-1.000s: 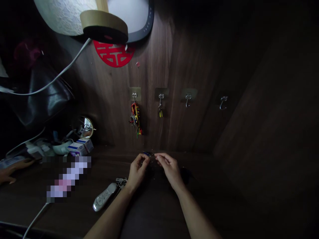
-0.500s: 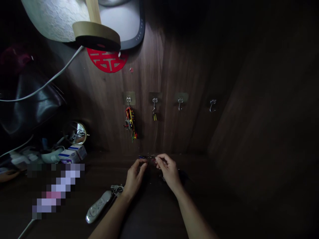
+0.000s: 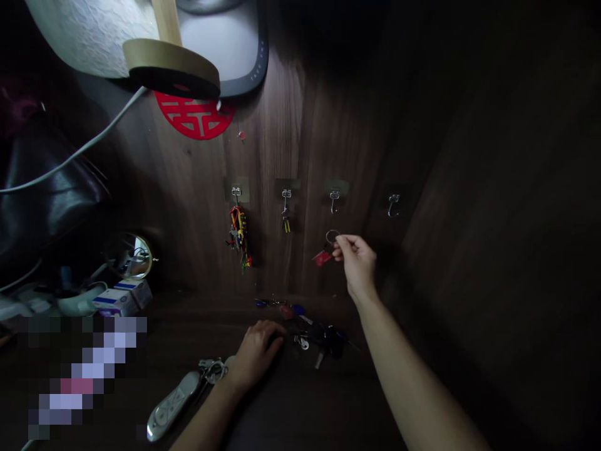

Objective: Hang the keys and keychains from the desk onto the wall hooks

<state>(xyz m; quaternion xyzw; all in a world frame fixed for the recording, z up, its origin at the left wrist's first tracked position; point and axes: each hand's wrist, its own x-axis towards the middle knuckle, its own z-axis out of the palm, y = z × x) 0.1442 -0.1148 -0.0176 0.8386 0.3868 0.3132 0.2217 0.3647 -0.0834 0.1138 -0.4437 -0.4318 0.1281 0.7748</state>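
Observation:
My right hand (image 3: 357, 262) pinches a key ring (image 3: 333, 235) with a red tag (image 3: 322, 257) dangling from it, just below the third wall hook (image 3: 334, 202). On the dark tabletop rests my left hand (image 3: 258, 351), fingers loosely apart, with nothing seen in it. Beside its fingertips lies a bunch of keys (image 3: 323, 341), dim in the shadow. Behind that are blue and red key tags (image 3: 285, 310). Left of my left wrist lies a pale oval remote fob (image 3: 173, 406) with metal rings (image 3: 215, 371) at its end.
Multicoloured cords with keys (image 3: 239, 235) hang on the first hook, and a small yellow item (image 3: 287, 225) on the second. The fourth hook (image 3: 393, 205) is at right. Boxes (image 3: 123, 295), a round mirror (image 3: 131, 257) and a black bag (image 3: 47, 188) stand left; a lamp base (image 3: 171, 66) is above.
My right hand has risen from the tabletop toward the third hook, carrying the key ring with the red tag. My left hand has let go and lowered slightly onto the table.

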